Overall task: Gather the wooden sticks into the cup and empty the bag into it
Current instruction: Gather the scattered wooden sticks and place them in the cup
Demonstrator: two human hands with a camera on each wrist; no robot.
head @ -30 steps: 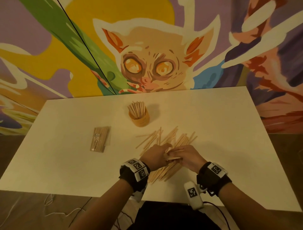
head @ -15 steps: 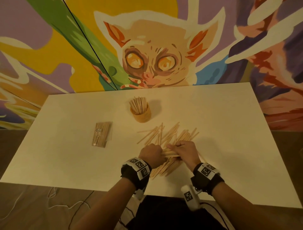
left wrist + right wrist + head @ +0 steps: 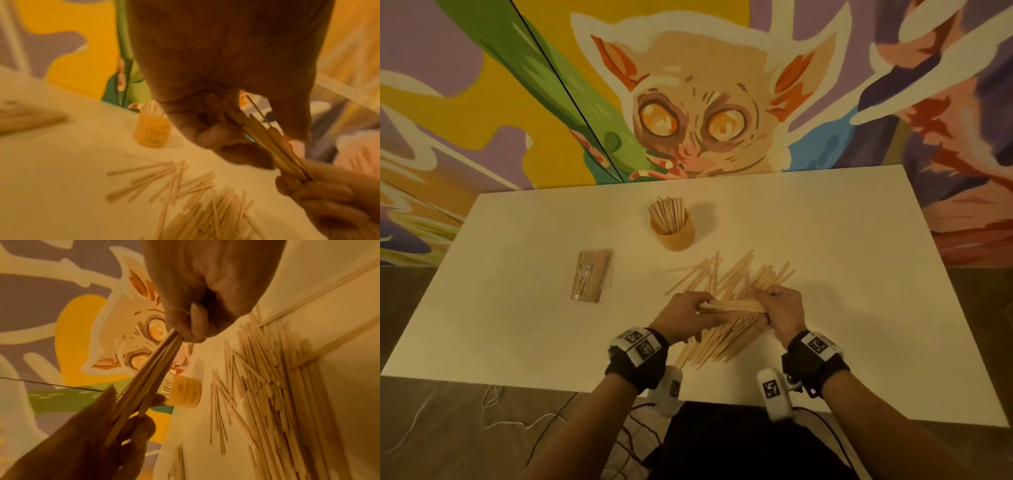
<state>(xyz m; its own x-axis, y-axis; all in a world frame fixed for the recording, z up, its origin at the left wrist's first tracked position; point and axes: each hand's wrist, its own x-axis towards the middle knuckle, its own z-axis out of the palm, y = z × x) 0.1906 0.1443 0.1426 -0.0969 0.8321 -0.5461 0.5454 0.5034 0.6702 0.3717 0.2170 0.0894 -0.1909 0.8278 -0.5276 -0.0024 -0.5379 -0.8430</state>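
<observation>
Both the left hand (image 3: 685, 317) and right hand (image 3: 780, 313) grip one bundle of sticks (image 3: 732, 306), its long axis running 9 to 3 o'clock (level). It is held above the loose pile (image 3: 726, 277) on the white table (image 3: 859, 274); the cup (image 3: 673, 229) stands at 12 o'clock, the bag (image 3: 592, 275) at 9, before a painted mural (image 3: 698, 113).

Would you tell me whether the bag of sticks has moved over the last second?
No. The bag lies left of the cup, as before; only the camera shifted.

You have no readable words or numbers in any view. The bag (image 3: 592, 276) carries a small white label with dark print, too small to make out. Your wristbands (image 3: 639, 346) and the white camera units (image 3: 771, 389) below them bear black-and-white square coded markers, patterns only, no letters. The cup (image 3: 675, 230) shows no print you could read.
</observation>
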